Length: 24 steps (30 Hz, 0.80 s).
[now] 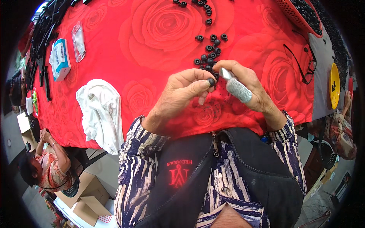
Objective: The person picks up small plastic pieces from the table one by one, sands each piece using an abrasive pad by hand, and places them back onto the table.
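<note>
My left hand (178, 89) pinches a small round black plastic part (211, 81) between thumb and fingertips. Just right of it, my right hand (249, 81) is closed around a small silvery blade (225, 73), its index finger curled over the top. A grey, textured wrapping (238, 90) shows below the blade; whether it covers my thumb or a handle, I cannot tell. The blade and the held part are close but apart. Directly beyond my hands lie several similar black knobs (209, 48), loosely clustered, some with hollow ends showing. Dark crumbs (216, 108) are scattered on the cloth under my hands.
A red rose-patterned cloth (159, 34) covers the table. To the left are a white cloth (99, 110), tissue pack (60, 60), clear pouch (78, 41) and black strips (45, 30). Rightward are glasses (310, 70), a red basket (298, 19) of black parts, a yellow dish (334, 85) and other people.
</note>
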Tool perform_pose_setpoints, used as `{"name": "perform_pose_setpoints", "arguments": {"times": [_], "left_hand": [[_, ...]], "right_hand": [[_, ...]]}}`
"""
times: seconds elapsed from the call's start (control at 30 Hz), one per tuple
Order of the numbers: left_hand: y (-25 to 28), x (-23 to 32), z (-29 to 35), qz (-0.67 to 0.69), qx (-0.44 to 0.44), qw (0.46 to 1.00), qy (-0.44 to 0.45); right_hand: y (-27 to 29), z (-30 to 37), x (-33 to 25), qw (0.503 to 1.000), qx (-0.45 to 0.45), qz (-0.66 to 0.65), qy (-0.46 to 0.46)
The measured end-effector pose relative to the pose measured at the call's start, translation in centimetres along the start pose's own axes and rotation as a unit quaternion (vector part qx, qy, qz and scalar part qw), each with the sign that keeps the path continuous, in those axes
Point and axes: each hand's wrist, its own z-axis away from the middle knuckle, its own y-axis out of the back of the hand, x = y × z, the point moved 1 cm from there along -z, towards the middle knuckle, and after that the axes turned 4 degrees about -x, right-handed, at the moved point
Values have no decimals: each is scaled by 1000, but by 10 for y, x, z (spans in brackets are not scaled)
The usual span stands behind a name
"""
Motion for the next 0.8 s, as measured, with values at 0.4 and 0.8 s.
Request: {"name": "perform_pose_setpoints", "arguments": {"times": [0.4, 0.8], "left_hand": [[-5, 0, 1, -54, 36, 998, -25], [-5, -4, -1, 13, 33, 999, -31]], "right_hand": [[0, -1, 6, 999, -5, 48, 21], [-2, -1, 11, 998, 5, 54, 41]]}}
